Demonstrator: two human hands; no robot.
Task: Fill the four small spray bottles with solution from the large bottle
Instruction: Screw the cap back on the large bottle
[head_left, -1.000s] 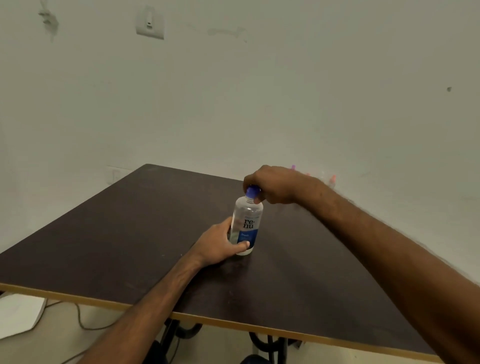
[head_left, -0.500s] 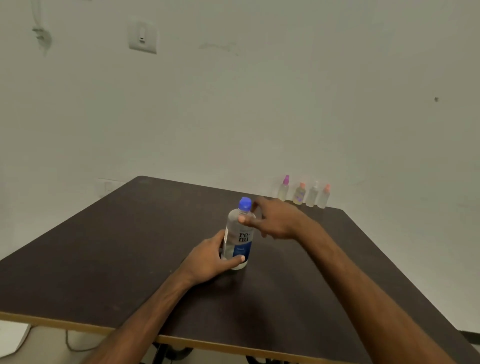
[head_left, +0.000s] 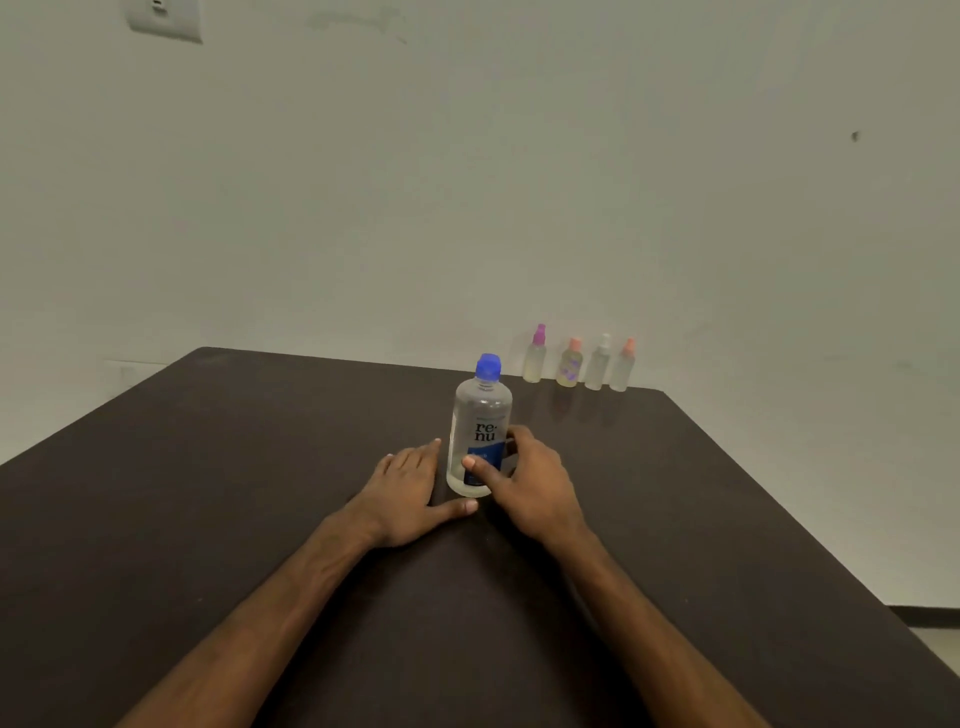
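Right hand (head_left: 530, 483) has its thumb on the blue label and its fingers curled round the back, gripping the lower part of the large renu bottle (head_left: 480, 415). The bottle stands upright, blue cap (head_left: 488, 365) on, mid-way across a dark table (head_left: 234, 493). Left hand (head_left: 408, 486) lies flat just beside it, fingers straight, holding nothing. Four small spray bottles (head_left: 569, 364) stand in a row at the far edge, against a pale wall (head_left: 467, 182).

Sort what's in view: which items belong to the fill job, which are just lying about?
Job: large bottle, cap on, gripped by right hand; left hand flat beside it; spray bottles at far edge: pink-capped, yellowish orange-capped, white-capped, frosted orange-capped.
Just there: table; wall switch plate; dark wall mark.
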